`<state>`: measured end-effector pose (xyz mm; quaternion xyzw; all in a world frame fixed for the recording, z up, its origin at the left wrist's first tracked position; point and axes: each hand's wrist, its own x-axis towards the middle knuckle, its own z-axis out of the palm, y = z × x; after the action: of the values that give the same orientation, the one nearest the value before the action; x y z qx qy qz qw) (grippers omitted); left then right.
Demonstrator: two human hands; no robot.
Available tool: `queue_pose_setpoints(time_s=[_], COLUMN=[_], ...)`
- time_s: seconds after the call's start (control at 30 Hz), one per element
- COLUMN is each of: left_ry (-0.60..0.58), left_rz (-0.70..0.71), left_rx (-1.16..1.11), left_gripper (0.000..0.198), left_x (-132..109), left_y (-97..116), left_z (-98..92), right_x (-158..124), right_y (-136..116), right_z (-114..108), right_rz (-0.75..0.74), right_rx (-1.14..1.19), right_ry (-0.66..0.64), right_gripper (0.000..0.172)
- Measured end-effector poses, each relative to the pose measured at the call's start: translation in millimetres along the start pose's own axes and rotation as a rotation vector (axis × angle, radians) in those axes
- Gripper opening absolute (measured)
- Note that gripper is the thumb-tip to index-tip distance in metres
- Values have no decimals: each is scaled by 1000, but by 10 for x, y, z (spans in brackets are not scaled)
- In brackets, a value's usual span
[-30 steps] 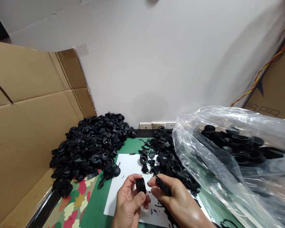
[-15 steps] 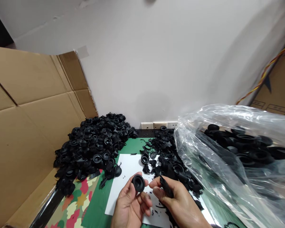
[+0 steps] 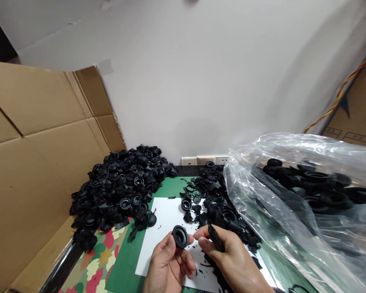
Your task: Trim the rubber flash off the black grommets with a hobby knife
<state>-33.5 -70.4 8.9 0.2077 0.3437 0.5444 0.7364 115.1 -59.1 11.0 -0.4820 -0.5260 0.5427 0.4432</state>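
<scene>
One hollow black cap (image 3: pixel 180 237) sits pinched by its edge in my left hand (image 3: pixel 168 262), over the white sheet (image 3: pixel 158 211); my right hand (image 3: pixel 228 253) grips a dark slim piece (image 3: pixel 216 239), best held clear of the cap.

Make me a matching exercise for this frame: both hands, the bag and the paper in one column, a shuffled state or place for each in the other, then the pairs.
Column one
1. Left hand
2. Right hand
3. Bag
4. Paper

Column two
A. Flat on the green surface
B. Gripping a slim black object
C. See-through, with black parts inside
D. Holding a round black part

Pairs: 1-D, 2-B, 3-C, 4-A
</scene>
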Motion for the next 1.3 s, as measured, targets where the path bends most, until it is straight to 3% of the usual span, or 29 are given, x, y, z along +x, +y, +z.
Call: queue_pose_setpoints(time_s=[0.3,0.7,0.93,1.1,1.3], left_ry=[39,49,16,-24,-20], left_rz=[21,5,20,15,8], left_rx=[-29,-30,-9,6,-1], left_gripper=[26,32,30,19,19], left_x=[9,-23,2,24,7], left_y=[-45,-22,-21,-36,-28], left_z=[-87,-85,-117,-171,-161], right_x=[-37,-45,-61,-60,-53], right_y=[-41,-11,-12,-36,-37], right_z=[14,-17,31,5,-7], right_rz=[4,27,36,56,69], right_rx=[0,-41,-24,-63,-91], right_ry=[73,21,71,21,-9], right_gripper=[22,25,23,24,23])
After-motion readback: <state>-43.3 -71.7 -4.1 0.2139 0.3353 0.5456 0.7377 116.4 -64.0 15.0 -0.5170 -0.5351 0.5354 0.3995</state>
